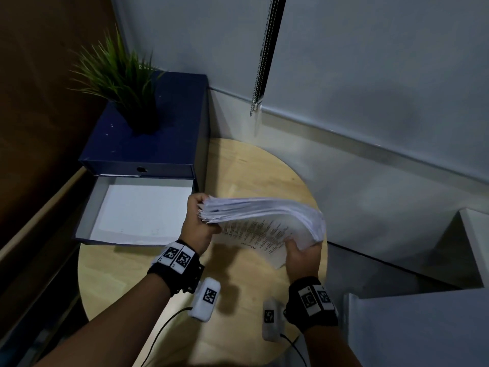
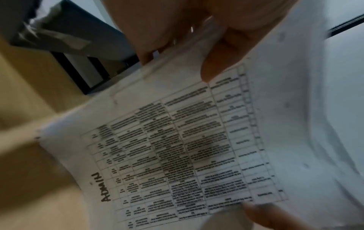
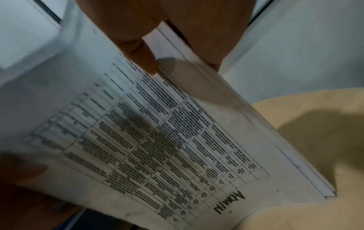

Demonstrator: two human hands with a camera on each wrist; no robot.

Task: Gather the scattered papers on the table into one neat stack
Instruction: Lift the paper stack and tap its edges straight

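A thick stack of white papers (image 1: 262, 223) is held in the air above the round wooden table (image 1: 148, 271), tilted so its printed face looks toward me. My left hand (image 1: 199, 223) grips the stack's left end, thumb on the printed face. My right hand (image 1: 301, 254) grips its right end. Both wrist views show the front sheet (image 2: 177, 147) (image 3: 157, 140), a printed table with "ADMIN" handwritten on it. The left thumb (image 2: 220, 62) presses on that sheet, and the right thumb (image 3: 138, 52) lies on it too. The sheet edges are uneven at the left end.
A dark blue drawer box (image 1: 148, 144) with a potted plant (image 1: 119, 80) on top stands at the table's back left; its lower drawer (image 1: 137, 210) is pulled out, white inside. A wall lies behind, and white furniture (image 1: 423, 327) sits at the right.
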